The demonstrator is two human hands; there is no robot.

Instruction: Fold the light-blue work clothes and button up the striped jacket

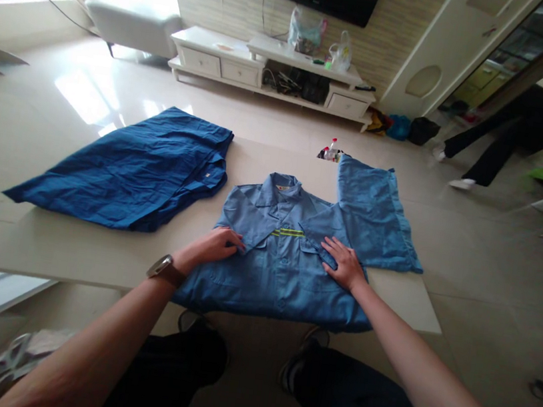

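A blue work shirt lies front up on the table, its collar away from me, with yellow-green stripes across the chest. Both short sleeves are folded inward over the front. At the left sleeve's end, my left hand is closed, fingers bent together on the cloth; a watch is on that wrist. My right hand presses on the other sleeve, fingers spread and open. The shirt's lower edge hangs at the table's near edge. Touching its right side is a folded light blue garment.
A darker blue garment covers the left part of the white table and overhangs its far side. Bottles with red caps show beyond the far edge. A white TV cabinet stands behind. At the right, a person is walking.
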